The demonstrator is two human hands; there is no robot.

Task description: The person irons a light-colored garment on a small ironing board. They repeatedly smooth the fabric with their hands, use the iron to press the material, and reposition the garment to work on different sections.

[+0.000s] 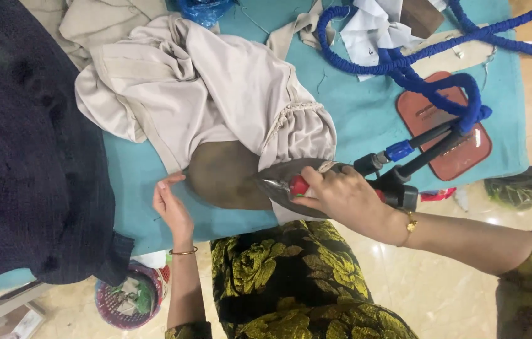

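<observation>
A beige garment (pixel 216 88) lies crumpled on a teal-covered ironing table (pixel 366 113), part of it pulled over a brown pressing pad (pixel 225 176). My right hand (pixel 344 198) grips the handle of a steam iron (pixel 291 185) whose sole rests at the garment's gathered edge. A blue braided hose (pixel 417 69) runs from the iron's back across the table. My left hand (pixel 172 207) holds the garment's edge with its fingertips at the pad's left side.
A dark navy cloth (pixel 21 144) covers the left of the table. A red iron rest mat (pixel 445 125) lies at the right. White fabric scraps (pixel 373 28) sit at the top. A basket of scraps (pixel 131 301) stands on the tiled floor.
</observation>
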